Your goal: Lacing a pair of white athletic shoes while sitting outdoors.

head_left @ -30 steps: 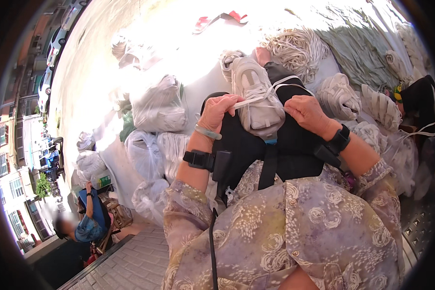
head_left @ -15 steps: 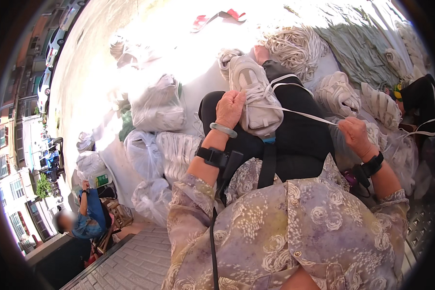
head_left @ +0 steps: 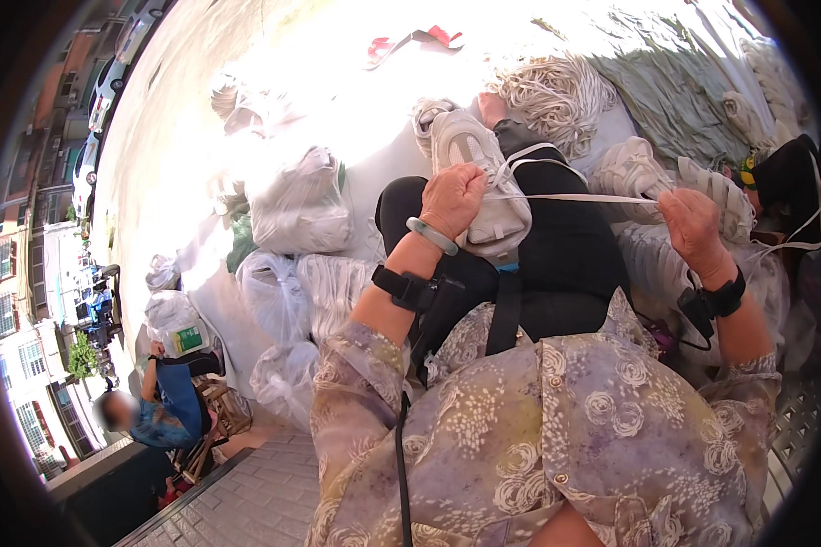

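A white sneaker (head_left: 499,226) rests on my lap, its toe pointing away from me. My left hand (head_left: 456,197) is closed over the sneaker's lacing, and the shoelace (head_left: 586,197) runs to its curled fingers; the exact grip is hidden. My right hand (head_left: 696,232), off to the right, pinches the same white lace, which is stretched nearly straight between the two hands. Another length of lace loops from the sneaker across my right thigh. The mate or another white shoe (head_left: 431,117) lies just beyond the sneaker's toe.
A heap of white laces (head_left: 556,96) lies ahead. White shoes (head_left: 631,173) are piled at the right, and clear bags of shoes (head_left: 303,202) stand at the left. Another person (head_left: 169,410) sits far left; a further person's dark-clothed leg (head_left: 783,187) shows at right.
My right hand has moved up and slightly right with the lace, which now runs level. My left hand has shifted a little right across the sneaker.
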`<state>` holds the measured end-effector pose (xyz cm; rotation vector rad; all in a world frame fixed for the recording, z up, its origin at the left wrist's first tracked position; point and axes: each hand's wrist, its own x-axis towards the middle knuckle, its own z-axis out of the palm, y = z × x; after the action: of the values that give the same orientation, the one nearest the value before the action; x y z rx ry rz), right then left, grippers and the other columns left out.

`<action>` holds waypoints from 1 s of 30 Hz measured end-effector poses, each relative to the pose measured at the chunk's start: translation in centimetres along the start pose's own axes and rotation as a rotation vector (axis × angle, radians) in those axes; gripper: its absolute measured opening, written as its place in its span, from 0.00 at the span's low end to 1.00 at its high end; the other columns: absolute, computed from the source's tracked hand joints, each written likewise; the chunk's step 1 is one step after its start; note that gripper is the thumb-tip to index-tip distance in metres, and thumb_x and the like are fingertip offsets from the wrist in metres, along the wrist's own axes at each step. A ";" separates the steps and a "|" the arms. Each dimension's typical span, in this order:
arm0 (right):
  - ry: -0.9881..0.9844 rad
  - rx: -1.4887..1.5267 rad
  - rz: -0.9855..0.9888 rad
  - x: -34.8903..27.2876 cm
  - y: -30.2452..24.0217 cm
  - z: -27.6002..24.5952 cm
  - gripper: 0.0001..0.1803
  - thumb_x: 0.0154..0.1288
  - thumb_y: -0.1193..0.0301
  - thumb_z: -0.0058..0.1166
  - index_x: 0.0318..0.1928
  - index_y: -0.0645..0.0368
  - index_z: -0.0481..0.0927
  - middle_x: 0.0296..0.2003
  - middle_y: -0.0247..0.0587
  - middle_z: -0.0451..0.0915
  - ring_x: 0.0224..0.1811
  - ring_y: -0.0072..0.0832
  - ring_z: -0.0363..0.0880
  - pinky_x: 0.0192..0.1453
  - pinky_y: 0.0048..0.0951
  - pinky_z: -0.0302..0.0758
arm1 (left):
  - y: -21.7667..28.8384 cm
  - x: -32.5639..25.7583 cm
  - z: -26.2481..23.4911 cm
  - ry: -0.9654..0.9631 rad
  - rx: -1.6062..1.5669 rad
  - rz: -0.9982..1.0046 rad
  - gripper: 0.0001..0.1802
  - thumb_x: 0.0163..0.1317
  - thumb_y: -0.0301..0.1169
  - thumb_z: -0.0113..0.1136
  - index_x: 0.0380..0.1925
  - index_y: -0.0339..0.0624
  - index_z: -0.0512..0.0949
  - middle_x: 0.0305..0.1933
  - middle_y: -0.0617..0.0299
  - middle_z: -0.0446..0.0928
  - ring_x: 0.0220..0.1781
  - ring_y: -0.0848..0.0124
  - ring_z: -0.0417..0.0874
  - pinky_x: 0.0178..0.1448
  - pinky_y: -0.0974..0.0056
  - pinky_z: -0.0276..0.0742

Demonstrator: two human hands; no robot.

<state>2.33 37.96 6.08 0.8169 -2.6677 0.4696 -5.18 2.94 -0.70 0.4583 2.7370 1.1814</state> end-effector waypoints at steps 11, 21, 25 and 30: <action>0.061 -0.019 -0.073 2.0 -3.0 -1.1 0.08 0.49 0.79 0.53 0.33 0.63 0.75 0.22 0.41 0.71 0.24 0.39 0.71 0.28 0.34 0.68 | 5.0 0.2 1.2 -0.350 -0.221 0.178 0.11 0.61 0.33 0.51 0.27 0.36 0.75 0.21 0.58 0.74 0.25 0.71 0.74 0.34 0.67 0.70; -0.127 1.267 0.508 5.4 -6.2 7.6 0.11 0.61 0.70 0.49 0.39 0.66 0.76 0.31 0.35 0.78 0.33 0.19 0.74 0.39 0.22 0.71 | 7.3 -1.6 0.0 -0.289 -0.183 0.278 0.04 0.54 0.27 0.54 0.25 0.38 0.75 0.20 0.57 0.73 0.23 0.65 0.76 0.31 0.65 0.69; -0.305 1.414 0.412 7.5 -7.2 10.4 0.12 0.64 0.66 0.46 0.35 0.63 0.77 0.29 0.28 0.76 0.33 0.12 0.69 0.39 0.18 0.70 | 9.3 -1.9 0.0 -0.214 -0.136 0.478 0.02 0.51 0.26 0.55 0.25 0.41 0.75 0.21 0.56 0.75 0.26 0.59 0.77 0.31 0.61 0.70; -0.583 1.319 0.494 9.0 -5.6 10.6 0.14 0.64 0.63 0.47 0.35 0.62 0.76 0.28 0.26 0.74 0.31 0.13 0.69 0.36 0.19 0.69 | 10.8 -2.7 0.6 -0.280 -0.146 0.645 0.03 0.48 0.26 0.57 0.25 0.43 0.74 0.21 0.56 0.74 0.27 0.57 0.76 0.32 0.57 0.68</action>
<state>-3.55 25.05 1.21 0.5474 -2.7776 2.5900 -0.04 9.44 6.73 1.4346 2.2971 1.2927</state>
